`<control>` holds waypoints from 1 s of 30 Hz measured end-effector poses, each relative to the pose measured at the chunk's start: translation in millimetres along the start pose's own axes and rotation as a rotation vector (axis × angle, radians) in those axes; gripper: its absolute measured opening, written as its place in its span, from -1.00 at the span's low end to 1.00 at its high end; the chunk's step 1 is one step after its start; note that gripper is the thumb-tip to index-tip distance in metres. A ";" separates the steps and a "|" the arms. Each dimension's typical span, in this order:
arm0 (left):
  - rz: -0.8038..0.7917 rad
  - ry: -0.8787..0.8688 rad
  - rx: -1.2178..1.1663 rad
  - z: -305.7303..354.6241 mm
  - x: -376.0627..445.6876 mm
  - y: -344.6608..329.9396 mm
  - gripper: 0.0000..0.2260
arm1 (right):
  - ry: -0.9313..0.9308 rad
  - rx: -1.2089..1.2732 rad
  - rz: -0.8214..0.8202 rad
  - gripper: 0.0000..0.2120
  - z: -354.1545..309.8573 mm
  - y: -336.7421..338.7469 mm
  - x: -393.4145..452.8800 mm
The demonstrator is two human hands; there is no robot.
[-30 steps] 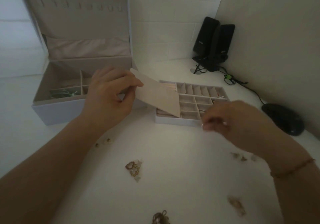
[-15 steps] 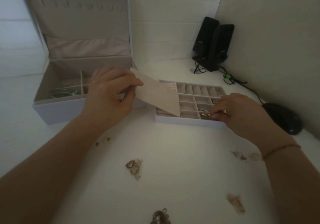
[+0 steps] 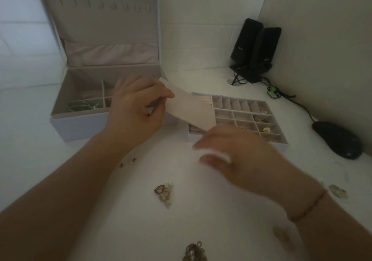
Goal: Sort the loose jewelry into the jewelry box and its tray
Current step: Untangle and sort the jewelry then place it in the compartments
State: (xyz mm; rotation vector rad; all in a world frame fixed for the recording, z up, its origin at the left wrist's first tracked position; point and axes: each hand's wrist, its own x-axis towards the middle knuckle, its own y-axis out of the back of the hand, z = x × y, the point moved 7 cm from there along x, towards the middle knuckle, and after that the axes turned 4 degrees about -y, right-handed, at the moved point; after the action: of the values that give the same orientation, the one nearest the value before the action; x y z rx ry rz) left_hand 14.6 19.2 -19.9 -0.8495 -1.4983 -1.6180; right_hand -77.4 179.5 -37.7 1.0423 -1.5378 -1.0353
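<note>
The open jewelry box (image 3: 84, 123) stands at the back left with its lid upright and a green piece (image 3: 82, 105) in one compartment. The divided tray (image 3: 278, 145) lies to its right, with a few pieces in its right-hand cells. My left hand (image 3: 134, 111) pinches the tray's beige flap (image 3: 191, 111) and holds it raised. My right hand (image 3: 245, 160) is blurred, hovers over the table just in front of the tray, fingers loosely extended, nothing visible in it. Loose jewelry lies on the table: a gold cluster (image 3: 163, 193), small earrings (image 3: 132, 161), a chain (image 3: 194, 252).
More loose pieces lie at the right near my wrist (image 3: 338, 192) and lower right (image 3: 281, 236). Two black speakers (image 3: 253, 51) stand in the back corner, with a cable (image 3: 281, 96) running to a black mouse (image 3: 338, 139). A wall closes the right side.
My right hand went into the tray's front right cells, then drew back out to the left over the table. The left hand still holds the flap up.
</note>
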 end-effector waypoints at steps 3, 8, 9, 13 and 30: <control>0.003 0.007 -0.004 -0.9 0.5 1.2 -0.86 | 0.311 0.088 -0.225 -0.67 -58.8 -40.3 -4.7; -0.009 -0.006 0.005 0.2 -0.1 0.3 -0.86 | 0.446 0.098 -0.248 -0.81 -71.7 -53.6 -7.4; -0.014 -0.005 0.007 -0.2 0.0 -0.2 -0.86 | 0.455 0.074 -0.239 -0.81 -70.1 -53.0 -8.0; -0.008 0.001 0.004 0.1 1.5 0.9 -0.86 | 0.375 0.040 -0.138 -0.78 -45.0 -41.3 -2.6; -0.006 0.002 -0.007 -0.1 0.5 0.5 -0.86 | -0.389 0.520 0.250 -0.77 78.5 -7.4 2.9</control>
State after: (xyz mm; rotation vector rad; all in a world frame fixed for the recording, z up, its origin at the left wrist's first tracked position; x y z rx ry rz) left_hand 14.7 19.1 -19.2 -0.8476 -1.4955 -1.6294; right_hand -153.7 184.2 -57.0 0.9872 -2.2729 -0.7003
